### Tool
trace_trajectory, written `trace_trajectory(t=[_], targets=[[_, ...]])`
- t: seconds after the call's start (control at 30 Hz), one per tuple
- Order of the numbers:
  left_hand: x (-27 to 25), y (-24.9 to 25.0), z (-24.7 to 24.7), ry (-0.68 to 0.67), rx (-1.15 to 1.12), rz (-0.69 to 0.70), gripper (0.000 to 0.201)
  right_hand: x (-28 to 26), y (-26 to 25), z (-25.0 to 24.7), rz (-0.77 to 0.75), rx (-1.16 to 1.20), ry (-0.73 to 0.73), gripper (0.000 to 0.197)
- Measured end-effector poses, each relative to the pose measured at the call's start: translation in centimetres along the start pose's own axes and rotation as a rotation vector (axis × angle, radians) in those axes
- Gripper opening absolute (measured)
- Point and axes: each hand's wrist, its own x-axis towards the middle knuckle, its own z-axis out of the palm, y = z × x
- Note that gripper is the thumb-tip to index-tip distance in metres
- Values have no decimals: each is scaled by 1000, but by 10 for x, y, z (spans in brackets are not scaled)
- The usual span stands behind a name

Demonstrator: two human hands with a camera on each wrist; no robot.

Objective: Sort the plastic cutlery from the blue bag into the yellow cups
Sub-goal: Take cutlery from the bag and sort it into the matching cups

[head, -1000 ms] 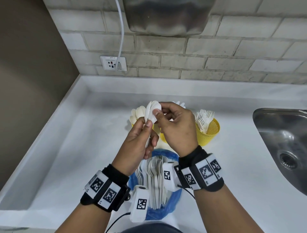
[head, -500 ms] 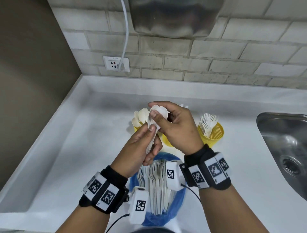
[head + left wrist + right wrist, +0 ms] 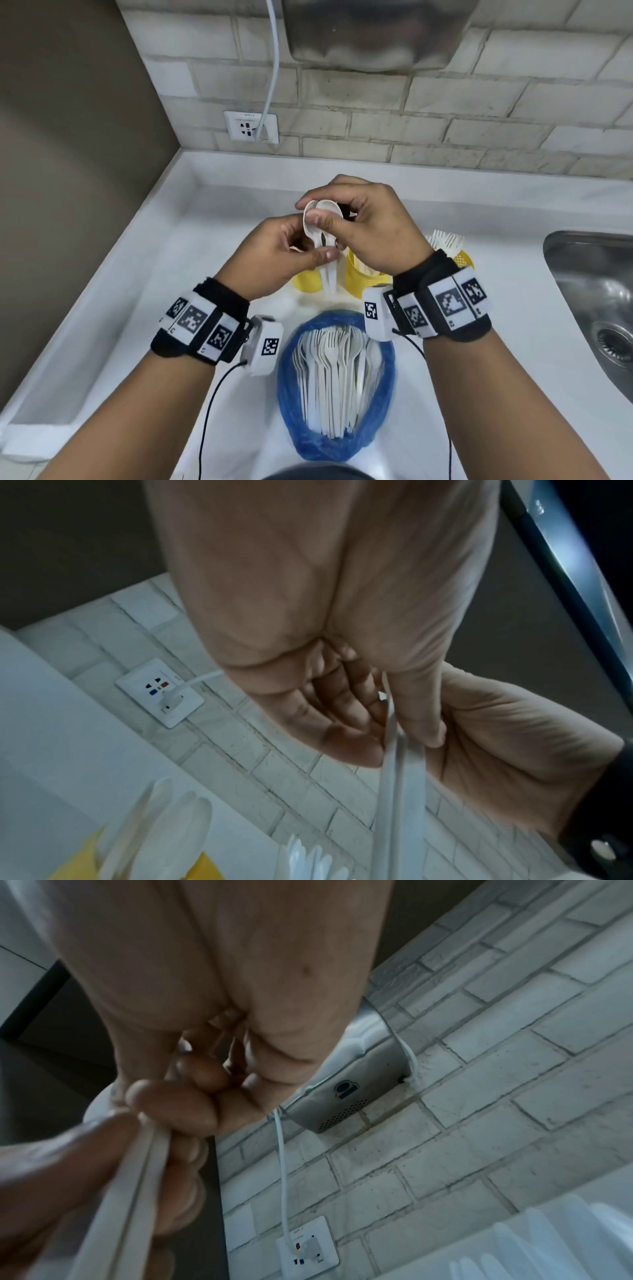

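Both hands hold two white plastic spoons (image 3: 322,236) stuck together, above the yellow cups. My left hand (image 3: 291,250) pinches their necks between thumb and fingers; my right hand (image 3: 346,219) grips the bowls from above with thumb and curled fingers. The spoon handles (image 3: 397,791) hang down, also seen as spoon handles (image 3: 126,1191) in the right wrist view. Three yellow cups stand behind the bag: the left cup (image 3: 306,281), the middle cup (image 3: 359,277) and the right cup (image 3: 464,258) with white forks. The blue bag (image 3: 383,383) lies open near me, full of white cutlery (image 3: 337,370).
A steel sink (image 3: 596,301) is set into the white counter (image 3: 144,308) at right. A wall socket (image 3: 251,126) with a white cable and a grey wall-mounted unit (image 3: 373,31) hang on the brick wall. A raised ledge runs along the counter's left edge.
Both hands, with the spoons between them, now sit directly over the cups, hiding the left cup's spoons. The right thumb has shifted onto the spoon bowls.
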Motion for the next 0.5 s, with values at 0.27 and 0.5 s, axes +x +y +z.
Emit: trace_trajectory(t=[0.27,0.5], targets=[[19,-7,-8,-13,71,-10,14,11,8,-1,-23,-82,89,20],[43,-27,-28,223,77,-35,21,-4,33,7,137,-42,393,17]])
